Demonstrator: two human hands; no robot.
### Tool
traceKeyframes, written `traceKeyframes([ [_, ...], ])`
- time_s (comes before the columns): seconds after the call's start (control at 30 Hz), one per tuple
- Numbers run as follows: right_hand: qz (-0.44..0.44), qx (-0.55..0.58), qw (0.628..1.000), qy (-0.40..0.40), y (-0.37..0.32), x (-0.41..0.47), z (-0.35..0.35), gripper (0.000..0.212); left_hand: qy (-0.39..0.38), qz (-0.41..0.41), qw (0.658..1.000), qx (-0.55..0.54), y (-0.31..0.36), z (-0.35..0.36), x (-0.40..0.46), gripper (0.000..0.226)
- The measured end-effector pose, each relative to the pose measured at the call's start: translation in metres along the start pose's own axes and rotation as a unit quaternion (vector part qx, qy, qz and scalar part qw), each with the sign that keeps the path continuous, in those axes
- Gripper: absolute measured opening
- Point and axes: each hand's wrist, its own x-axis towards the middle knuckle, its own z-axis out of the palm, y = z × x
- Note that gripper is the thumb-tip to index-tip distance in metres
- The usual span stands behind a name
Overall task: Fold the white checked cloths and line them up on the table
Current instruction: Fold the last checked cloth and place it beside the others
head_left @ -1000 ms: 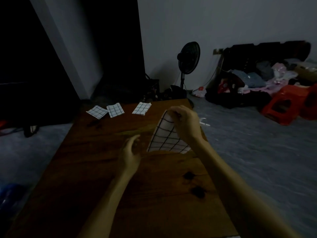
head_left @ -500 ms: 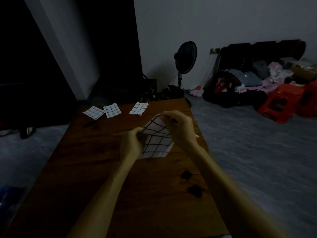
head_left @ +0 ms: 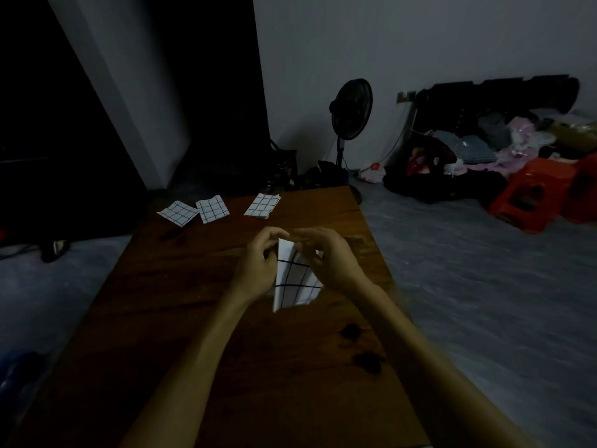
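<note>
A white checked cloth (head_left: 292, 281) hangs folded narrow between my two hands above the middle of the brown wooden table (head_left: 181, 318). My left hand (head_left: 258, 270) grips its left edge near the top. My right hand (head_left: 326, 257) pinches its upper right edge; the fingertips are blurred. Three folded checked cloths lie in a row at the table's far edge: one at the left (head_left: 178, 213), one beside it (head_left: 212, 209), and one further right (head_left: 262, 205).
A standing fan (head_left: 350, 111) is behind the table's far right corner. Piled clothes and bags (head_left: 484, 150) and red plastic stools (head_left: 533, 195) sit on the grey floor at the right. Dark knots (head_left: 361, 347) mark the table near me.
My left hand has come up from the table and taken the cloth's left edge. The cloth has gone from a wide hanging sheet to a narrower fold between both hands.
</note>
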Motion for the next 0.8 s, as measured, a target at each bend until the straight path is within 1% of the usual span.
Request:
traceKeyframes([
  [0.07,-0.003,-0.006,1.0,-0.012,-0.003,0.001,0.002,0.027,-0.015,0.006,1.0,-0.005,0.002,0.0,-0.001,0.024],
  [0.17,-0.005,0.008,1.0,-0.007,-0.004,-0.003,0.001,0.024,-0.023,-0.006,1.0,-0.008,0.005,-0.001,-0.003,0.018],
  [0.23,-0.002,0.018,1.0,0.003,-0.002,-0.007,0.0,0.02,-0.014,-0.008,1.0,0.017,0.008,-0.001,-0.005,0.015],
  [0.3,0.017,0.032,0.999,0.001,0.002,-0.008,0.001,0.017,-0.004,-0.009,0.999,0.044,0.009,-0.002,-0.007,0.019],
  [0.37,0.023,0.038,0.999,-0.003,0.006,-0.008,0.003,0.016,-0.006,-0.006,0.997,0.07,0.007,-0.002,-0.006,0.016],
  [0.47,0.01,0.052,0.999,0.001,0.004,-0.012,0.001,0.018,0.005,0.014,0.992,0.126,0.006,-0.001,-0.005,0.012],
  [0.53,0.003,0.065,0.998,0.007,0.002,-0.014,0.0,0.021,0.009,0.025,0.992,0.122,0.006,0.002,-0.004,0.012],
  [0.6,-0.004,0.053,0.998,0.02,0.002,-0.014,0.001,0.022,0.016,0.043,0.993,0.109,0.006,0.004,-0.004,0.012],
  [0.7,-0.008,0.027,0.999,0.042,0.005,-0.015,0.004,0.02,0.056,0.052,0.993,0.087,0.009,0.005,-0.003,0.012],
  [0.8,0.018,0.024,0.998,0.06,0.011,-0.023,0.002,0.021,0.12,0.043,0.989,0.075,0.013,0.003,-0.002,0.012],
])
